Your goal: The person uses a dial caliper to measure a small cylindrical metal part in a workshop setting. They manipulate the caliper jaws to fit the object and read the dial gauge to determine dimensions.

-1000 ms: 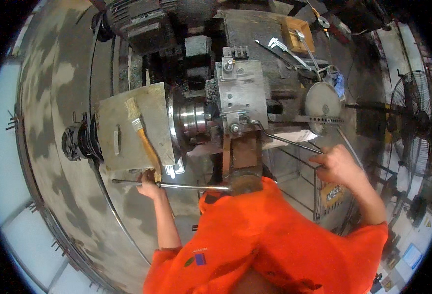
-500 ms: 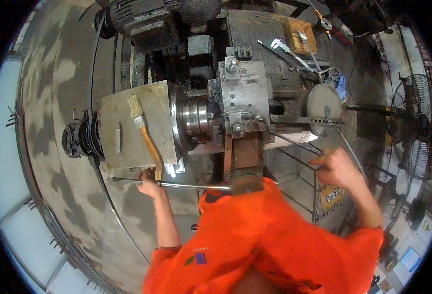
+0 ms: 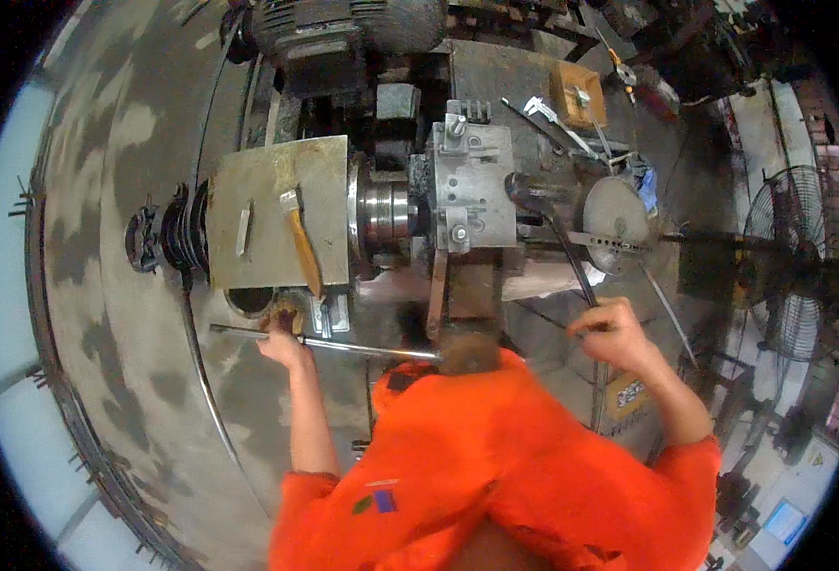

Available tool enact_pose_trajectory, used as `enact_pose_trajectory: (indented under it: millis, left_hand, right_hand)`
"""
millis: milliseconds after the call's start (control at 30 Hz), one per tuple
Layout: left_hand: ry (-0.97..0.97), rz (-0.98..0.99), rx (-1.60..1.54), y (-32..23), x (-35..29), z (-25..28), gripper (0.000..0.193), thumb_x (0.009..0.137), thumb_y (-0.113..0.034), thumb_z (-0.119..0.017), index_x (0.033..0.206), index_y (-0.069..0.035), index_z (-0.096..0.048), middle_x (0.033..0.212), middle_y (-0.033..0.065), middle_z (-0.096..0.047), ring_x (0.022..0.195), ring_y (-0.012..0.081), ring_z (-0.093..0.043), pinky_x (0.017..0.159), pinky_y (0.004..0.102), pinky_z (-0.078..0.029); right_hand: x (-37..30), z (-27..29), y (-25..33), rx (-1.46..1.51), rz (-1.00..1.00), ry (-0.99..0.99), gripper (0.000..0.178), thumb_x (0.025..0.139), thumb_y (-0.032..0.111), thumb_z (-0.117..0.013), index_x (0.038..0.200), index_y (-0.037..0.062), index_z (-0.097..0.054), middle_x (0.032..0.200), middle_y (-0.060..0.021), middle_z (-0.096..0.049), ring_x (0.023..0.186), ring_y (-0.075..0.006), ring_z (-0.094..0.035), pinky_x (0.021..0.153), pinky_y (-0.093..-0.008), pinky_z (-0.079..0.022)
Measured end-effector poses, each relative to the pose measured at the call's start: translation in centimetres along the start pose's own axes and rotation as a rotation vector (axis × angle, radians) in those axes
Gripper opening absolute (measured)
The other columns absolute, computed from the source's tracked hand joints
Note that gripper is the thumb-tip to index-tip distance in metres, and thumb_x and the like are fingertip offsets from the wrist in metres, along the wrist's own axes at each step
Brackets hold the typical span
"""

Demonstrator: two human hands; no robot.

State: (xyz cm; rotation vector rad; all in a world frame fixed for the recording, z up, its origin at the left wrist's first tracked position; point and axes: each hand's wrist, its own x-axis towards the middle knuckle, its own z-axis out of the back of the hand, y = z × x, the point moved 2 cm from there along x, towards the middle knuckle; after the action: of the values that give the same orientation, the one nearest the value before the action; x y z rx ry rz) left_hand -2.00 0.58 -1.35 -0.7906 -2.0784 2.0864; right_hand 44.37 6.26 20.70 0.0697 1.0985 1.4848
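Left hand closed around a thin steel rod, just below the grey headstock cover of the lathe. Rod lying level, long axis left to right, one end poking left of the fist, the other reaching right toward the orange sleeve. Right hand clenched on a dark curved lever, well right of that cover, lever rising up-left to the tool block. Paintbrush resting on the cover, bristles up.

You see dim, even workshop light, brightest at nine o'clock; fisheye bending at the rim, centre slightly soft.
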Motion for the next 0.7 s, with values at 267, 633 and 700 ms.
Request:
enact_pose_trajectory:
  millis: [267,633,700]
  left_hand:
    - [-0.065,0.030,0.017,0.0,-0.1,0.1,0.017,0.080,0.001,-0.052,0.096,0.003,-0.046,0.088,0.0148,-0.055,0.074,0.0225,-0.058,0.063,0.0343,-0.051]
    - [-0.021,-0.035,-0.118,2.7,2.2,0.8,0.018,0.073,0.010,-0.049,0.090,0.005,-0.046,0.083,0.0161,-0.055,0.063,0.0220,-0.058,0.052,0.0324,-0.052]
    - [-0.025,-0.044,-0.135,3.0,2.3,0.8,0.019,0.072,0.010,-0.050,0.090,0.006,-0.047,0.083,0.0160,-0.055,0.063,0.0222,-0.058,0.052,0.0328,-0.052]
  right_hand:
    - [1.4,1.0,-0.8,-0.716,0.131,-0.225,0.015,0.059,0.025,-0.058,0.065,0.0141,-0.068,0.064,-0.0128,-0.061,0.061,-0.0314,-0.059,0.058,-0.0391,-0.048]
    - [1.3,1.2,1.3,-0.707,0.231,-0.085,0.016,0.057,0.020,-0.058,0.067,0.0143,-0.069,0.063,-0.0119,-0.060,0.061,-0.0310,-0.059,0.058,-0.0377,-0.048]
    - [2.3,1.0,0.8,-0.807,0.307,-0.106,0.015,0.058,0.018,-0.057,0.066,0.0137,-0.069,0.061,-0.0116,-0.060,0.060,-0.0322,-0.058,0.058,-0.0375,-0.049]
